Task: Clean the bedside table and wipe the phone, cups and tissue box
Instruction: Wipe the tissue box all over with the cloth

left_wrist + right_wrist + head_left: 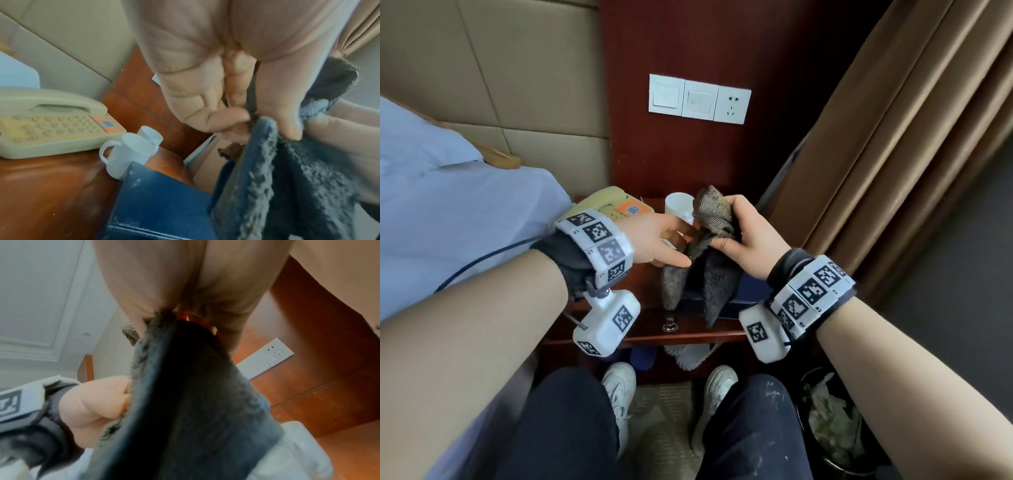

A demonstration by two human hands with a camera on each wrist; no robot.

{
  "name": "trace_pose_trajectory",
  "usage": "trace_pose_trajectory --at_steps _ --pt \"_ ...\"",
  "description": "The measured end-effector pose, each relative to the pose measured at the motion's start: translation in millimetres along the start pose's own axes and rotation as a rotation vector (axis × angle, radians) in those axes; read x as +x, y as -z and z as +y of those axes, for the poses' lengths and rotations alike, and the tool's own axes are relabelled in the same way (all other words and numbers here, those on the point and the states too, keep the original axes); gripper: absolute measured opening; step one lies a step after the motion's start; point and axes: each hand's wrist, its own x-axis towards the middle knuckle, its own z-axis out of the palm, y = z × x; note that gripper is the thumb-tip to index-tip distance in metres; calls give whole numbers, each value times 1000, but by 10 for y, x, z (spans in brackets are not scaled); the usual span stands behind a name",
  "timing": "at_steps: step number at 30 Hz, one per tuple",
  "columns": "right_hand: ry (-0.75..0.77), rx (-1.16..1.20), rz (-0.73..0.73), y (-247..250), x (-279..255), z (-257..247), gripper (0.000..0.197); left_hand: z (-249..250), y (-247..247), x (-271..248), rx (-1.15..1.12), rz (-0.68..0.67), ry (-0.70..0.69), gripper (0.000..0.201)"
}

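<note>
Still readying the cloth (710, 246), not yet wiping, by the look of it. Bunching its upper part in the right hand (748, 240), fingers curled round the wad, two tails hanging down over the tissue box (156, 199). Pinching a fold of the same cloth with the left hand (654, 240), thumb pressing it against the fingers, as the left wrist view is showing close up. Holding both hands above the table (49, 178), clear of its top.

Sitting on the table toward the back left: phone (609, 202), handset on its cradle, by the bed. Standing just right of it: two white cups (131, 152), upright, touching or nearly so; only one showing in the head view, partly behind the cloth. Lying at the front right: tissue box, dark blue, directly under the hanging cloth; whether the tails are touching it, cannot tell. Showing dust specks on the box and on the wood behind.

Judging the step in hand: folding or regripping the cloth into a pad before a wipe. Calling next for gathering the loose tails into one hand, freeing the other to steady or lift an item. Needing care near the cups: light, close together, easy to knock with a swinging tail. Probably starting with the box, being nearest.
</note>
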Motion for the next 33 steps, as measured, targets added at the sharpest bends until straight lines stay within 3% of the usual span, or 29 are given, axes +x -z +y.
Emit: trace_pose_trajectory --at_steps 4,6,8,12,15,18,21,24,27,29,33 --pt "-189 206 -63 70 -37 -197 41 126 176 -231 229 49 -24 6" --pt "-312 399 -58 65 -89 -202 48 198 261 -345 344 112 -45 15" --pt "-393 460 24 24 -150 -171 53 262 333 -411 434 216 -86 21" --pt "-453 362 199 10 -255 -56 45 355 473 -536 488 358 -140 21" --pt "-430 167 224 55 -316 -3 48 412 504 -626 461 335 -177 19" --pt "-352 -30 88 -35 -332 -65 68 505 486 -662 551 281 -213 23" --pt "-252 -7 -116 -284 -256 -186 86 586 526 -697 588 282 -214 24" --pt "-200 154 -191 -525 -152 -341 58 609 607 -763 546 301 -187 24" --pt "-154 196 -134 -566 -32 -427 21 534 725 -842 467 326 -134 25" --pt "-155 182 -92 -498 32 -468 6 423 802 -860 481 422 -72 19" --pt "-114 140 -26 -323 86 -609 30 116 774 -806 461 587 87 29"
